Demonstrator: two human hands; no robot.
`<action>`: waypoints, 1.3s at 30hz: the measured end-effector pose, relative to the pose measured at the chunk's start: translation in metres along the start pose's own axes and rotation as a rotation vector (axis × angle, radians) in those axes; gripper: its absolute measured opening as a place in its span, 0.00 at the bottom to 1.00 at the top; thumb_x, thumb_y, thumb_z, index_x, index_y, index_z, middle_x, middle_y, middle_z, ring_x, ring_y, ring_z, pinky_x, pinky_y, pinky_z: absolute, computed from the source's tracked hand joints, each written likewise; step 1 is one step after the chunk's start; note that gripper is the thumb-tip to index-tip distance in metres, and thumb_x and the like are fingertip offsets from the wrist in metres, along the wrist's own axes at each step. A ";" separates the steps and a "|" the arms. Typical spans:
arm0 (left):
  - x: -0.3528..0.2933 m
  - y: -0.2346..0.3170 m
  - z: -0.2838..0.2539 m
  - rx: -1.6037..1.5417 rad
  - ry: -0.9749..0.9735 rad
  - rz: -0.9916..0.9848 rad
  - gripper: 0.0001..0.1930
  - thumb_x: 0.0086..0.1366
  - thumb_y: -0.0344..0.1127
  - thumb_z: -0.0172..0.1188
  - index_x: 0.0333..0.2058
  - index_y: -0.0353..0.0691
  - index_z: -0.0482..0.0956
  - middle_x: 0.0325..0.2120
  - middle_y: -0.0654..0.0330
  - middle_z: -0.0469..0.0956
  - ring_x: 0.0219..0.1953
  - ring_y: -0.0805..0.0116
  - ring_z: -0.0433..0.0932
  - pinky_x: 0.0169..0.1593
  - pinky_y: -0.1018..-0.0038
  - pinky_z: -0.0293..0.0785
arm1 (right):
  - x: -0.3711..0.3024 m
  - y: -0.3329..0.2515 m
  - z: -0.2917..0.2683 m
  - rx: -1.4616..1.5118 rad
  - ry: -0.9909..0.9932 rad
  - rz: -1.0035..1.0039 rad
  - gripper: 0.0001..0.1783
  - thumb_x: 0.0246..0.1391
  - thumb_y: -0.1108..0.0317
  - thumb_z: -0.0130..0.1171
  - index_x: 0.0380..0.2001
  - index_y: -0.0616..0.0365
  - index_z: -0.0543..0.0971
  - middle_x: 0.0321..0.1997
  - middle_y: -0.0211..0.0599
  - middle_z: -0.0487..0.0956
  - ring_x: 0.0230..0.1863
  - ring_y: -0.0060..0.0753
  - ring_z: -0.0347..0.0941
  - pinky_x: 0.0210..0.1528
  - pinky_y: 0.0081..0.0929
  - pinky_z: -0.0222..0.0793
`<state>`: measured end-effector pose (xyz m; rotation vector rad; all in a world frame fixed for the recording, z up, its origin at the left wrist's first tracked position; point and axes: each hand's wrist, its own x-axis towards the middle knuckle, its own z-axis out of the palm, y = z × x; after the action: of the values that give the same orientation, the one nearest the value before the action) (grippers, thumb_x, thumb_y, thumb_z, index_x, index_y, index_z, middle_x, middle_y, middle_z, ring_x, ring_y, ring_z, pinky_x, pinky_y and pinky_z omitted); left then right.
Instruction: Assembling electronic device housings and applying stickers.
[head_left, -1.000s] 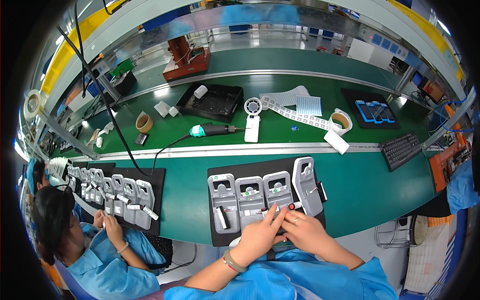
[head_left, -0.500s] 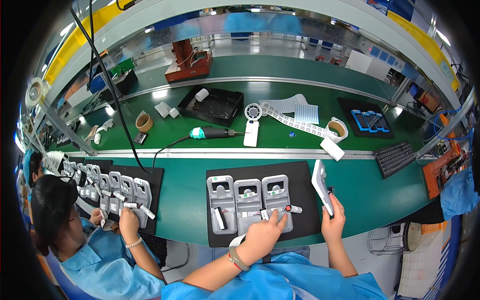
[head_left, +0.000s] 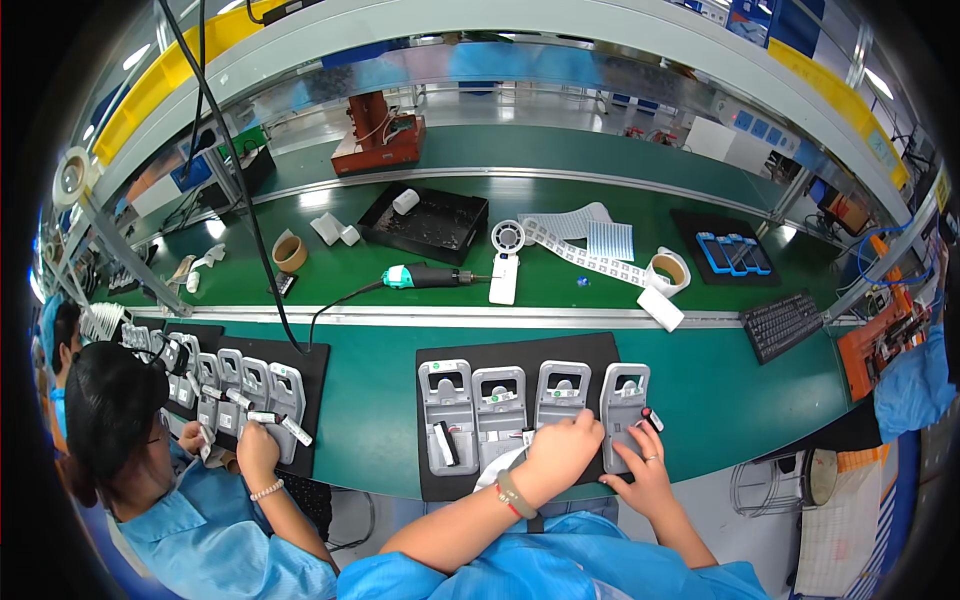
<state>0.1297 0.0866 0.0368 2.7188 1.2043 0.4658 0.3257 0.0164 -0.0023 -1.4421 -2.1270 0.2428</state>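
Evidently partway: 4 casings [head_left: 449, 409] in row, none looking finished; cell [head_left: 446, 443] in leftmost, red-ended cell [head_left: 654, 420] at rightmost's edge; left hand [head_left: 562, 457] at 3rd, fingers bunched, grip hidden; right hand [head_left: 647, 482] on rightmost, fingers wide

Grey casings [head_left: 450, 408], black mat [head_left: 512, 354]

Four grey plastic housings [head_left: 624, 408], lying side by side, dark cylinder [head_left: 652, 419] at rightmost one's edge
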 end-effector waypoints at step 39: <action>-0.166 -0.074 -0.023 -0.153 0.146 -0.550 0.32 0.48 0.50 0.70 0.55 0.63 0.73 0.59 0.41 0.62 0.30 0.58 0.82 0.25 0.71 0.76 | 0.058 -0.105 0.057 0.077 -0.216 -0.281 0.20 0.47 0.67 0.63 0.46 0.55 0.77 0.56 0.49 0.70 0.56 0.50 0.68 0.58 0.49 0.63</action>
<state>-0.0347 0.0138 0.0027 2.1275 1.7855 0.6478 0.1952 0.0343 0.0164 -1.0990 -2.4338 0.3822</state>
